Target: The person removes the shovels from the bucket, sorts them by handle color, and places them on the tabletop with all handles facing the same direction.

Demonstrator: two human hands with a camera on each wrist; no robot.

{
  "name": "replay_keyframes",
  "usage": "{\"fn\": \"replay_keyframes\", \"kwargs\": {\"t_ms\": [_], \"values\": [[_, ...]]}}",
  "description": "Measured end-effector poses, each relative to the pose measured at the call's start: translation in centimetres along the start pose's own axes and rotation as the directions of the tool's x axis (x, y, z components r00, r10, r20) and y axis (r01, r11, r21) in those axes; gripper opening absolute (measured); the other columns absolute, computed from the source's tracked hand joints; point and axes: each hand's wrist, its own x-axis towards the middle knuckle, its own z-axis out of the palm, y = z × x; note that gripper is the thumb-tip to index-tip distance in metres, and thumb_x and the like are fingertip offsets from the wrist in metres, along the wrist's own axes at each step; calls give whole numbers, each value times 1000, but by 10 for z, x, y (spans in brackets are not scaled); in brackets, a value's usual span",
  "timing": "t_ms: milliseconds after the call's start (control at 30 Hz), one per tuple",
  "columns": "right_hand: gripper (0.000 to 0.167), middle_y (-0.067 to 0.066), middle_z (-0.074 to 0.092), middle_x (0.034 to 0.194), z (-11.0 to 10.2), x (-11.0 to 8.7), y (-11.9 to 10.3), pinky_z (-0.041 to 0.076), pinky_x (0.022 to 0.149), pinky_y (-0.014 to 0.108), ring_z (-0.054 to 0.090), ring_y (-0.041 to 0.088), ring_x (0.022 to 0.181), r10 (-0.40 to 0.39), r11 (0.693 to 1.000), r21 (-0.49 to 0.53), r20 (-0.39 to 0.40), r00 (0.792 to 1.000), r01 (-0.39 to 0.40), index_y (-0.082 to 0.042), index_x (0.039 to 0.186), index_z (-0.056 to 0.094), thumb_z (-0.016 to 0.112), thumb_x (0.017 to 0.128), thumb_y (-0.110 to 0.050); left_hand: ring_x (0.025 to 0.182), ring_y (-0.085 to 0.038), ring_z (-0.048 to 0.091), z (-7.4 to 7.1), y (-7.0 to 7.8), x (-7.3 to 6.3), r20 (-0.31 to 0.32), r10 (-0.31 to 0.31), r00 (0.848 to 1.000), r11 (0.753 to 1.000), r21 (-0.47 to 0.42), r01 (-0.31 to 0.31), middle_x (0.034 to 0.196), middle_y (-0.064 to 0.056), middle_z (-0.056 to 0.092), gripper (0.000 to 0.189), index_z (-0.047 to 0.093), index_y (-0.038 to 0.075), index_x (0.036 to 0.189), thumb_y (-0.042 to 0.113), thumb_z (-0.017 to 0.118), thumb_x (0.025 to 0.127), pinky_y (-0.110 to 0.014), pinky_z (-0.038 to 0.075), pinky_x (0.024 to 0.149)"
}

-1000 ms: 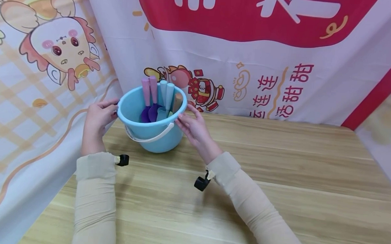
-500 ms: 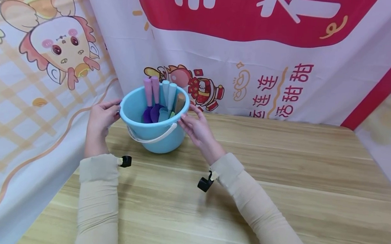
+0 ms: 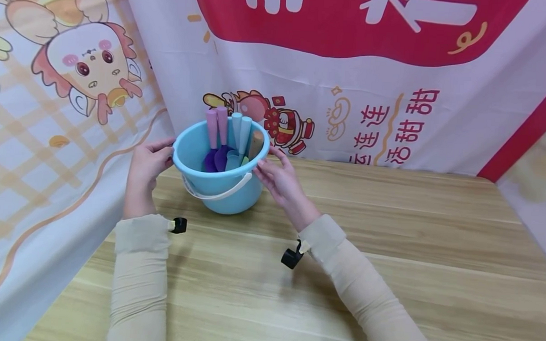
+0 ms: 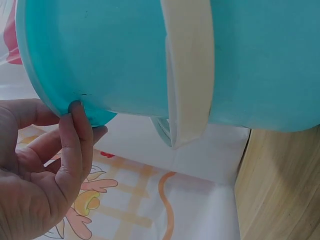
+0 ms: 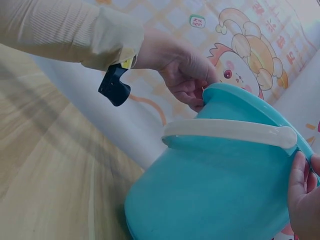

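A light blue bucket (image 3: 231, 205) stands at the back left of the wooden table, its white carrying handle (image 4: 187, 75) hanging down at the front. My left hand (image 3: 143, 170) pinches its rim on the left; in the left wrist view the fingertips (image 4: 75, 117) are curled under the lip. On the opposite side my right hand (image 3: 285, 183) pinches the rim beside the handle's pivot. Inside lean two purple scoop-like tools (image 3: 220, 158) with lilac grips, two light blue ones (image 3: 244, 134), and a brown piece (image 3: 255, 145). The bucket's lower contents are hidden.
A printed white cloth (image 3: 303, 71) hangs right behind the bucket, and a checked cartoon cloth (image 3: 53, 132) borders the left side. The wooden tabletop (image 3: 233, 284) runs forward and to the right. A small black camera (image 3: 291, 258) is strapped at my right wrist.
Both hands have shifted the bucket slightly to the right, with the tools moving along inside it. The hold on the rim is unchanged.
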Motion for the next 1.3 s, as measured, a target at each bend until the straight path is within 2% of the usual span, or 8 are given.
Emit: {"fn": "replay_keyframes", "kwargs": {"t_ms": [433,800,1033,1300], "values": [[56,9,67,101,-7,-4,-4,59,84,25,72,16,83,11,1000,-8,-2,1000,-11,-17,150,44,56,101,7,92,-2,63,4,-2,0,11,7,1000,1000,-25,-7,148,-23,51,45,54,-2,146,15,56,104,-12,54,78],[57,10,67,103,-13,-8,-8,59,85,27,72,16,84,2,1000,-17,4,1000,-2,-17,150,46,57,100,7,98,-6,62,10,-1,-3,25,22,999,999,-31,-21,151,-22,48,45,54,-2,146,15,56,104,-12,54,78],[56,10,66,106,-17,-11,-11,59,85,26,72,16,85,8,1000,-16,6,1000,-8,-16,151,44,56,101,6,108,-11,61,13,-1,-5,40,24,999,1000,-5,-24,150,-21,51,45,53,0,148,18,55,106,-16,54,87],[56,10,64,111,-20,-17,-15,59,87,27,72,16,87,16,999,-35,8,1000,-16,-18,151,42,57,102,4,102,-9,64,17,-1,-6,35,28,999,1000,-12,-28,148,-22,52,45,55,0,147,18,55,105,-15,55,84]]}}
